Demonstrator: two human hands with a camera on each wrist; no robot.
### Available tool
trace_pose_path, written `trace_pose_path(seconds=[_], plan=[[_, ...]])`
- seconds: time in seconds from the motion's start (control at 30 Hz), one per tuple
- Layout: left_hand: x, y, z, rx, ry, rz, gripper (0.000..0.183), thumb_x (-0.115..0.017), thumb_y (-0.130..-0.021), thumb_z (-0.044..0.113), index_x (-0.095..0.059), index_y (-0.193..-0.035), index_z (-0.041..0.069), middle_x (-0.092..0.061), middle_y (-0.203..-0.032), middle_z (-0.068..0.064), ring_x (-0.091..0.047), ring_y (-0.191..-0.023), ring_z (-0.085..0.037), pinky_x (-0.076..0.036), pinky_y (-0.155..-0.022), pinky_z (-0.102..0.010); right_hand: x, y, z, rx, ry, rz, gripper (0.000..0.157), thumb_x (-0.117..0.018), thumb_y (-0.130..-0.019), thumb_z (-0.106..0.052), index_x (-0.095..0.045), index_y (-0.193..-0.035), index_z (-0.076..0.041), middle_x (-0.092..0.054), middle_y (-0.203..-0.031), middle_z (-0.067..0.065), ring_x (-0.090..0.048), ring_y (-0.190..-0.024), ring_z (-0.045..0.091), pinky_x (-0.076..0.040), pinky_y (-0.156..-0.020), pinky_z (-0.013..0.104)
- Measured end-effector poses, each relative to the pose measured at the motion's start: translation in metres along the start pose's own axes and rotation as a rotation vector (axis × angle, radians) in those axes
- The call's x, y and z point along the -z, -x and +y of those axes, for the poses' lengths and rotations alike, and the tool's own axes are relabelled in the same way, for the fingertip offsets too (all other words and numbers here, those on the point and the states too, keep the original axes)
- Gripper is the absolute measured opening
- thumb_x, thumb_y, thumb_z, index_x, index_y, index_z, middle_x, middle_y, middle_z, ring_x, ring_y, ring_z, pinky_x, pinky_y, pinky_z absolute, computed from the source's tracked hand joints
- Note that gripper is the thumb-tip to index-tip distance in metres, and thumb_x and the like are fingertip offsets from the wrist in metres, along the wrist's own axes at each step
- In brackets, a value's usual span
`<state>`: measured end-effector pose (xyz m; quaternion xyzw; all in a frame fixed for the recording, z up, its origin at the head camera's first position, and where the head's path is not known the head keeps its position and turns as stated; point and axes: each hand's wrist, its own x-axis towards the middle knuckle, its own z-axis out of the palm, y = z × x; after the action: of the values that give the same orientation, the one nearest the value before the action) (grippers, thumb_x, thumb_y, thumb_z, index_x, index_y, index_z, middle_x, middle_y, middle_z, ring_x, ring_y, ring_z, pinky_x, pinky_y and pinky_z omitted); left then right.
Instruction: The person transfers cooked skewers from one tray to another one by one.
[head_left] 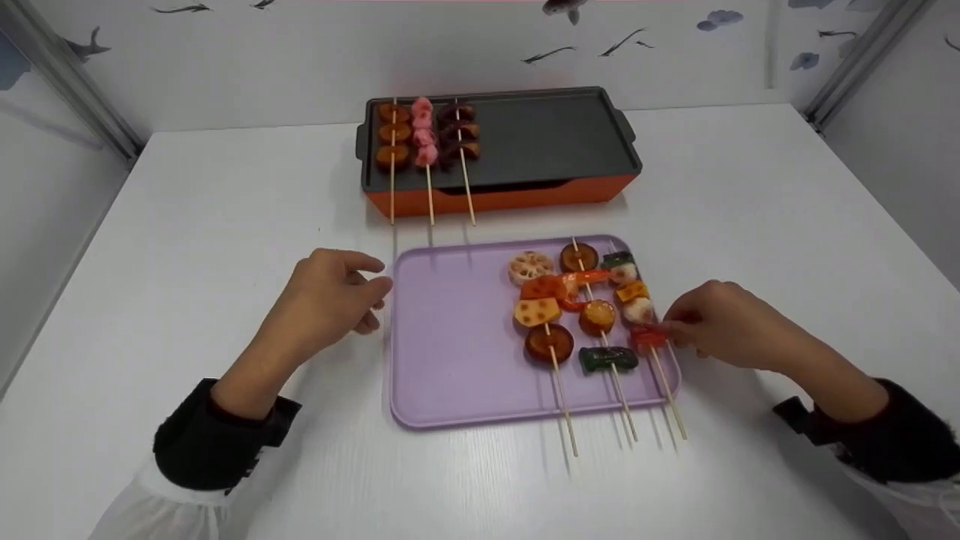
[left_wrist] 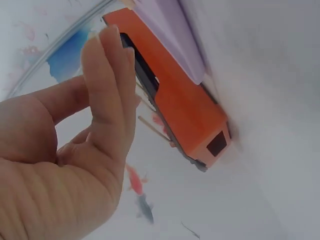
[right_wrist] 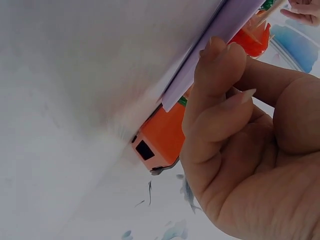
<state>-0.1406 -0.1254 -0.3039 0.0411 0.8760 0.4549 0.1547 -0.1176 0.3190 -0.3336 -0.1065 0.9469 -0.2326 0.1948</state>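
My right hand (head_left: 731,326) is at the right edge of the lilac tray (head_left: 457,390), curled fingers at the red piece of the rightmost toy food skewer (head_left: 639,309), which it pinches there. In the right wrist view, the curled fingers (right_wrist: 217,117) partly hide the tray and the red piece (right_wrist: 254,41). Beside it lie a skewer with shrimp and a green piece (head_left: 598,319) and one with a lotus root slice (head_left: 530,268). Left of the tray, my left hand (head_left: 322,300) hovers with loosely bent fingers, holding nothing.
Behind the tray stands an orange grill (head_left: 525,196) with a dark plate. Three skewers lie on its left part: brown rounds (head_left: 393,133), pink pieces (head_left: 424,137) and dark brown pieces (head_left: 459,133), sticks jutting over the front edge. A patterned white wall (head_left: 300,60) closes off the back.
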Motion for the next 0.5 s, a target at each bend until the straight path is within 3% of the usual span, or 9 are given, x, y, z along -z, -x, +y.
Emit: trace_pose_path(seconds=[0.13, 0.23, 0.33, 0.5], plan=[[-0.002, 0.001, 0.017, -0.146, 0.038, 0.097, 0.037, -0.063, -0.103, 0.016, -0.066, -0.136, -0.001, -0.071, -0.118, -0.015, -0.069, -0.106, -0.026, -0.054, -0.088, -0.035, -0.001, 0.001, 0.000, 0.004, 0.003, 0.009, 0.016, -0.068, -0.101, -0.014, -0.079, -0.103, -0.002, -0.073, -0.086, 0.003, -0.061, -0.065, 0.016, -0.053, -0.057, 0.030], [-0.005, -0.003, 0.035, -0.203, 0.122, 0.102, 0.039, -0.062, -0.105, 0.018, -0.064, -0.140, 0.000, -0.066, -0.133, -0.014, -0.062, -0.122, -0.024, -0.051, -0.101, -0.039, -0.002, 0.002, 0.000, 0.012, 0.010, 0.016, 0.016, -0.069, -0.101, -0.014, -0.079, -0.103, -0.002, -0.072, -0.085, 0.002, -0.060, -0.064, 0.016, -0.053, -0.056, 0.030], [-0.006, -0.013, 0.054, -0.155, 0.264, 0.008, 0.049, -0.056, -0.109, 0.022, -0.049, -0.153, 0.001, -0.055, -0.150, -0.012, -0.057, -0.131, -0.023, -0.045, -0.111, -0.038, -0.002, 0.002, -0.001, 0.014, 0.018, 0.019, 0.016, -0.069, -0.101, -0.014, -0.079, -0.104, -0.001, -0.072, -0.084, 0.002, -0.060, -0.063, 0.015, -0.052, -0.056, 0.030], [-0.003, -0.032, 0.076, 0.014, 0.515, -0.153, 0.067, -0.046, -0.113, 0.030, -0.017, -0.166, 0.003, -0.027, -0.169, -0.014, -0.042, -0.148, -0.027, -0.034, -0.121, -0.035, -0.001, 0.002, -0.004, 0.011, 0.032, 0.021, 0.015, -0.069, -0.100, -0.012, -0.079, -0.103, -0.002, -0.071, -0.083, 0.003, -0.059, -0.063, 0.015, -0.052, -0.056, 0.032]])
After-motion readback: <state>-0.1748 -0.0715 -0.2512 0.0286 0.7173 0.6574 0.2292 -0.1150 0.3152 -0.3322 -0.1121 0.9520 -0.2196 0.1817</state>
